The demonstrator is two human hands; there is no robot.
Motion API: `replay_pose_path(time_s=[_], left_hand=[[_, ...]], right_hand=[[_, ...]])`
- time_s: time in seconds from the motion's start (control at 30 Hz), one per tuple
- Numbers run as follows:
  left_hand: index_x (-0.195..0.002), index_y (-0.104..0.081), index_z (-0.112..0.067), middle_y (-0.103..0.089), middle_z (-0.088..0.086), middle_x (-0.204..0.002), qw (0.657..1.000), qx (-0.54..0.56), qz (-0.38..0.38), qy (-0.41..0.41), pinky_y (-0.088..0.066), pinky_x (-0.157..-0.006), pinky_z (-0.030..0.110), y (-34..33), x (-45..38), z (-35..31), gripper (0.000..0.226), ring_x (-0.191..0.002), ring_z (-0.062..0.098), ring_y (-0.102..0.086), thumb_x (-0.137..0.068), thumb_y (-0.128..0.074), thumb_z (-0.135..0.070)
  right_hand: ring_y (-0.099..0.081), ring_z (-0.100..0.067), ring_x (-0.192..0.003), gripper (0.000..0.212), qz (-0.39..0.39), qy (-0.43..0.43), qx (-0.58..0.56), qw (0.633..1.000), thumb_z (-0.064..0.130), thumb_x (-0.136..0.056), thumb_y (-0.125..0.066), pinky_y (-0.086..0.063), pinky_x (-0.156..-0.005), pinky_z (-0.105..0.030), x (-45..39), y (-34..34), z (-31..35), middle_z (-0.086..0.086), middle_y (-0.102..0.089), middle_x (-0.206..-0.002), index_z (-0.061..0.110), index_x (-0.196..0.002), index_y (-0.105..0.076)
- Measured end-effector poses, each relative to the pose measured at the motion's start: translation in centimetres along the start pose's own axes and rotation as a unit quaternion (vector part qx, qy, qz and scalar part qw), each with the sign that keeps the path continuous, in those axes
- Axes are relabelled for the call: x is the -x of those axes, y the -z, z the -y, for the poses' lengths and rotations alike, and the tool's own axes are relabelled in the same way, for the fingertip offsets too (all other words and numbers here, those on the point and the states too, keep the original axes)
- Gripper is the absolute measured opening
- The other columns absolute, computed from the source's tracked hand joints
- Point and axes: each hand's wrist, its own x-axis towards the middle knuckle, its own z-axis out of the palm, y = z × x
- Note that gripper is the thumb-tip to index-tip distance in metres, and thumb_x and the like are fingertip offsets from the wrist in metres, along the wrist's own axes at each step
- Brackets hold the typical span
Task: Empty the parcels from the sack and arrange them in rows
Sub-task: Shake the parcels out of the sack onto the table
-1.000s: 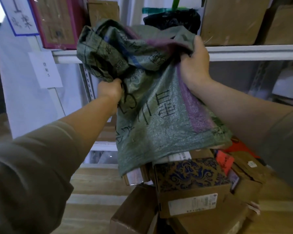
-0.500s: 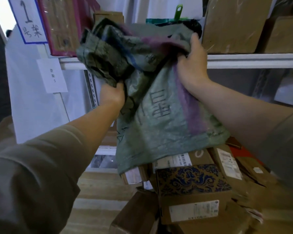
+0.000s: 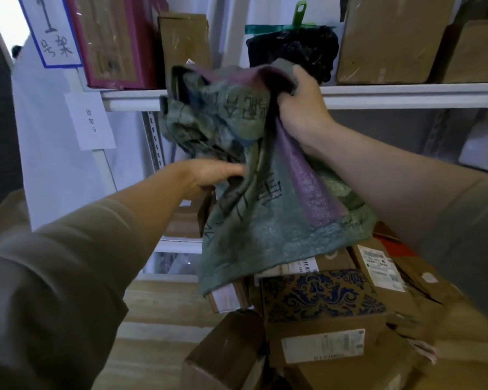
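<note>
Clearly the sack (image 3: 268, 198) is being held high and upside down so that its mouth hangs over the heap and anything left inside can drop out. The right hand (image 3: 300, 104) is clenched on a bunch of the woven green cloth at the top, in front of the white shelf (image 3: 406, 95), and carries the sack's weight. The left hand (image 3: 212, 175) sits lower against the sack's side, fingers loosely extended along the fabric; whether it pinches the cloth or only presses it I cannot tell. Below, the sack's lower edge drapes onto the parcels (image 3: 321, 342), a jumbled pile of brown cartons, among them a box with a blue scroll pattern (image 3: 321, 296) lying just under the hem. The cloth looks slack and flat, so I judge the sack is empty or nearly so. The cartons lie tilted against each other, not yet in rows. Arranging them is the larger part of the job left, once the sack is put aside.
</note>
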Motion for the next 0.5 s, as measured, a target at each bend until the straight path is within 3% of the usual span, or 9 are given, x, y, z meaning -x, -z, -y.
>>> replay_pose_path(time_s=[0.1, 0.17, 0.2, 0.3, 0.33, 0.43, 0.5], left_hand=[[-0.109, -0.067, -0.029, -0.067, -0.005, -0.125, 0.999, -0.004, 0.044, -0.008, -0.046, -0.099, 0.027, -1.9, -0.1, -0.3, 0.053, -0.113, 0.010, -0.061, -0.063, -0.085, -0.045], [-0.095, -0.067, -0.023, -0.075, -0.003, -0.098, 0.997, 0.072, 0.020, -0.014, -0.055, -0.076, 0.022, -3.6, -0.1, -0.2, 0.022, -0.082, 0.008, -0.070, -0.079, -0.079, -0.035], [-0.094, -0.068, -0.019, -0.076, -0.001, -0.091, 0.994, 0.110, 0.002, -0.010, -0.056, -0.069, 0.023, -4.5, -0.1, 0.0, 0.017, -0.075, 0.010, -0.070, -0.084, -0.075, -0.032], [-0.112, -0.066, -0.011, -0.069, 0.011, -0.118, 0.983, 0.173, -0.058, -0.012, -0.054, -0.093, 0.040, -6.7, -0.6, 0.2, 0.030, -0.100, 0.026, -0.066, -0.091, -0.067, -0.032], [-0.112, -0.065, -0.013, -0.067, 0.013, -0.119, 0.981, 0.181, -0.076, -0.013, -0.052, -0.096, 0.043, -7.1, -0.9, 0.3, 0.027, -0.102, 0.029, -0.064, -0.094, -0.063, -0.032], [-0.116, -0.065, -0.010, -0.067, 0.016, -0.117, 0.975, 0.199, -0.094, 0.010, -0.052, -0.095, 0.048, -7.9, -1.0, -0.3, 0.028, -0.098, 0.033, -0.062, -0.100, -0.055, -0.031], [-0.124, -0.063, -0.007, -0.065, 0.014, -0.122, 0.974, 0.198, -0.112, 0.006, -0.053, -0.094, 0.050, -7.8, -1.2, -0.5, 0.033, -0.104, 0.034, -0.062, -0.100, -0.056, -0.029]], right_hand=[[-0.065, -0.028, -0.108, 0.029, 0.048, -0.030, -0.039, 0.998, -0.003, -0.094, -0.048, -0.051, -0.099, -0.042, 0.5, -0.8, 0.0, -0.018, -0.070, -0.112, 0.000, -0.120, -0.061], [-0.069, -0.028, -0.104, 0.025, 0.081, -0.063, -0.070, 0.992, 0.004, -0.095, -0.056, -0.054, -0.096, -0.045, 0.8, -1.0, -0.3, -0.016, -0.073, -0.109, 0.002, -0.117, -0.067], [-0.070, -0.025, -0.103, 0.024, 0.098, -0.076, -0.072, 0.990, 0.007, -0.096, -0.059, -0.055, -0.096, -0.043, 1.1, -1.1, -0.5, -0.012, -0.074, -0.109, 0.005, -0.117, -0.070], [-0.070, -0.023, -0.103, 0.024, 0.131, -0.098, -0.073, 0.984, 0.012, -0.094, -0.065, -0.055, -0.097, -0.040, 1.8, -1.0, -0.9, -0.009, -0.074, -0.110, 0.006, -0.116, -0.072], [-0.070, -0.024, -0.102, 0.021, 0.134, -0.100, -0.075, 0.983, 0.012, -0.094, -0.066, -0.056, -0.096, -0.041, 2.0, -0.8, -1.0, -0.010, -0.074, -0.108, 0.005, -0.113, -0.073], [-0.071, -0.024, -0.091, 0.012, 0.143, -0.120, -0.076, 0.979, 0.009, -0.092, -0.067, -0.059, -0.090, -0.043, 2.4, 0.2, -1.6, -0.009, -0.075, -0.095, 0.005, -0.100, -0.075], [-0.072, -0.027, -0.091, 0.018, 0.183, -0.158, -0.134, 0.961, 0.001, -0.087, -0.069, -0.060, -0.087, -0.042, 2.6, 1.5, -1.8, -0.012, -0.074, -0.095, 0.004, -0.104, -0.072]])
